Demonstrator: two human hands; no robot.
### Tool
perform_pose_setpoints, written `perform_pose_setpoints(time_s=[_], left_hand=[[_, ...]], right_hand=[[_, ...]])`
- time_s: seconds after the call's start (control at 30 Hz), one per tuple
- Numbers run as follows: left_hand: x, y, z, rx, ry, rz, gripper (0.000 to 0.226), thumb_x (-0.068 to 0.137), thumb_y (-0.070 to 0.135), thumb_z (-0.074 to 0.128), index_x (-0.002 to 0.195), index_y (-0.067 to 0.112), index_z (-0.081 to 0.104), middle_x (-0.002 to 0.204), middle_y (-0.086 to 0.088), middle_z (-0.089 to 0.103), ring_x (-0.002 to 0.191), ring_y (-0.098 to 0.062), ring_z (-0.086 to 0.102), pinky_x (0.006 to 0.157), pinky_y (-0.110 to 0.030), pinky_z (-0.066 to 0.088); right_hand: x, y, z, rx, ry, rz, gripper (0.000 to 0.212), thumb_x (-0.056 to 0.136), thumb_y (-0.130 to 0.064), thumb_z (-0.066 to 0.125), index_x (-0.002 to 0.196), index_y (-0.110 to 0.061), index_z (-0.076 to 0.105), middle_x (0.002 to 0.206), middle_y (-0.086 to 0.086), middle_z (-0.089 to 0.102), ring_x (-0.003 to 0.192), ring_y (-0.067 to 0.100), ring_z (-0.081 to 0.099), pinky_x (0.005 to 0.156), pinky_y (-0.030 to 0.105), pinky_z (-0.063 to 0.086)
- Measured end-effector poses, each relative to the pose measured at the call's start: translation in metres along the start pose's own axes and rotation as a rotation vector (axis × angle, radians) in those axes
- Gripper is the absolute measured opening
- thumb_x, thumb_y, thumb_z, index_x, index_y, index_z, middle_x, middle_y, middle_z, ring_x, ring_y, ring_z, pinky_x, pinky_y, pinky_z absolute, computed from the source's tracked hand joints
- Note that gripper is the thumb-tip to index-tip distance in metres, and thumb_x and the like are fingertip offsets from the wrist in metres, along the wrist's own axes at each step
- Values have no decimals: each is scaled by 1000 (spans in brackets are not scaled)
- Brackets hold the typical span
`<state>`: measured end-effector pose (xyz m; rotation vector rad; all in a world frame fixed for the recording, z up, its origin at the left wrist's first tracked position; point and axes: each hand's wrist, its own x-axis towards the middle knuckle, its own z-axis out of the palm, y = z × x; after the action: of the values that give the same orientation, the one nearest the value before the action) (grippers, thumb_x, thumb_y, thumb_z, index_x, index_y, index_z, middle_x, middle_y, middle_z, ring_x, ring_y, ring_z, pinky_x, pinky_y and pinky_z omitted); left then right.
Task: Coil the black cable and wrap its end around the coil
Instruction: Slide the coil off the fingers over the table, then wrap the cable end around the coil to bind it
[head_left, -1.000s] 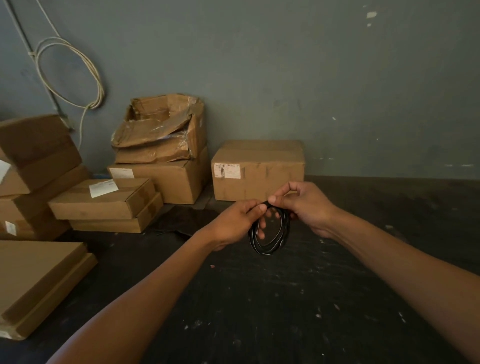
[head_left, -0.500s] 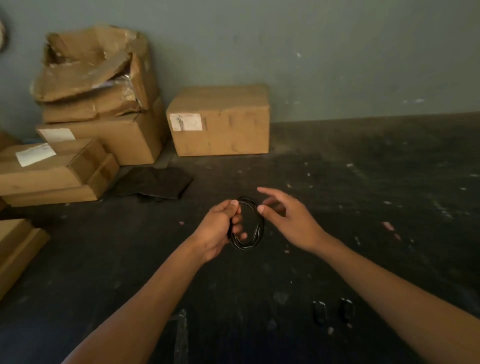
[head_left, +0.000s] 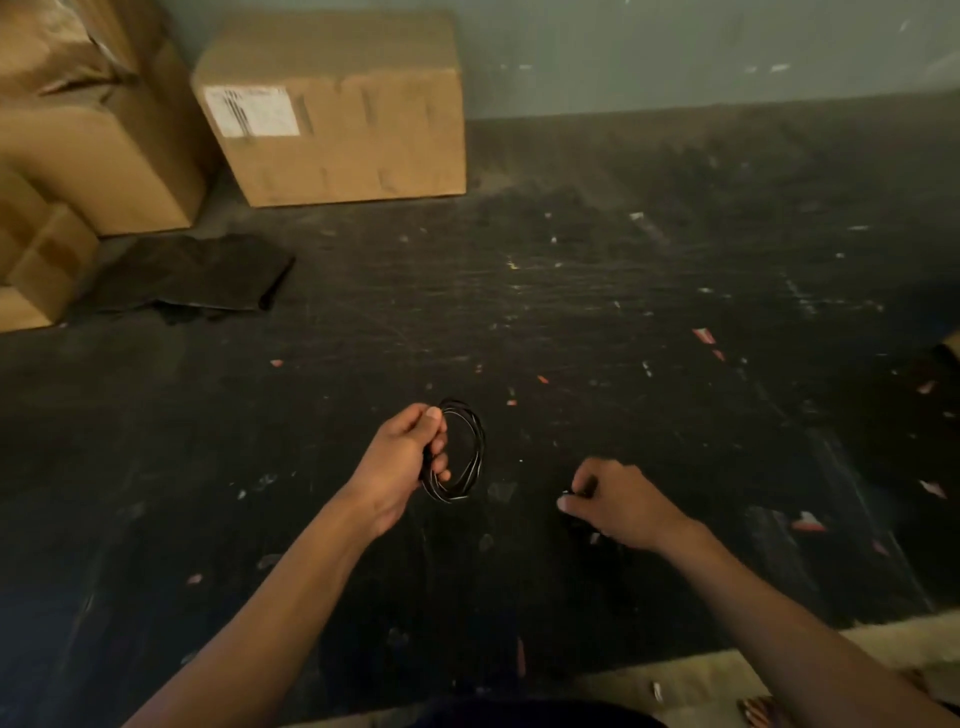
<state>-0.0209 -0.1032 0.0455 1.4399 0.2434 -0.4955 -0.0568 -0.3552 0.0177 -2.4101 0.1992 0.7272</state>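
1. Left hand (head_left: 402, 462): closed in a fist-like grip on the near-left side of the coil (head_left: 460, 452), thumb pressed on top. The loops hang upright, clear of the table (head_left: 623, 322).
2. Black cable: gathered into several stacked loops forming a tidy ring, located just below frame centre. Judged: the coiling stage is largely complete.
3. Right hand (head_left: 618, 506): at about 3 o'clock from the coil and apart from it, fingers curled down near the table surface. It appears to pinch something small and dark; whether this is the cable's free end cannot be told, as the item is blurred against the dark top.
4. No strand can be traced between coil and right hand in this light.
5. Outstanding: no turns of cable cross the coil's bundle, so the end wrap is judged not yet done.
6. Surroundings: a cardboard box (head_left: 337, 109) at 11 o'clock and a dark cloth (head_left: 192, 275) at 10 o'clock, both well apart from the work.
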Motion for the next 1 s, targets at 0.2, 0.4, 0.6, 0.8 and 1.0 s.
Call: perform_pose_setpoints(time_s=[0.2, 0.4, 0.6, 0.8, 1.0], left_hand=[[1, -9, 0, 44, 40, -20, 24, 102, 22, 46, 92, 9, 63, 67, 1, 53, 60, -13, 53, 66, -33, 51], [-1, -18, -5, 144, 118, -27, 24, 101, 25, 50, 96, 10, 67, 66, 2, 53, 59, -11, 53, 71, -33, 50], [-8, -16, -2, 257, 102, 56, 24, 100, 27, 50, 93, 16, 69, 60, 8, 55, 55, -7, 55, 64, -28, 51], [-20, -2, 4, 333, 32, 217, 21, 101, 25, 50, 92, 22, 68, 59, 11, 55, 57, -7, 55, 61, -23, 51], [-30, 8, 5, 355, 2, 238, 22, 102, 27, 46, 95, 21, 66, 55, 14, 51, 54, -2, 49, 60, -24, 48]], right_hand=[[5, -1, 18, -95, 18, 17, 28, 89, -23, 66, 114, -26, 54, 95, -7, 60, 89, 10, 62, 83, 33, 54], [8, -20, 9, 69, 15, -110, 30, 90, -23, 66, 117, -31, 57, 93, -12, 62, 79, 1, 62, 58, 14, 48], [-11, -76, 5, 225, 345, -527, 31, 84, -27, 72, 108, -44, 60, 93, -18, 60, 88, -8, 57, 71, 7, 47], [-14, -100, 2, 85, 445, -636, 36, 86, -18, 70, 120, -26, 63, 103, -17, 50, 94, -8, 54, 79, 2, 42], [-19, -100, 0, -15, 439, -726, 38, 85, -15, 70, 121, -27, 61, 106, -22, 45, 94, -11, 52, 80, 4, 44]])
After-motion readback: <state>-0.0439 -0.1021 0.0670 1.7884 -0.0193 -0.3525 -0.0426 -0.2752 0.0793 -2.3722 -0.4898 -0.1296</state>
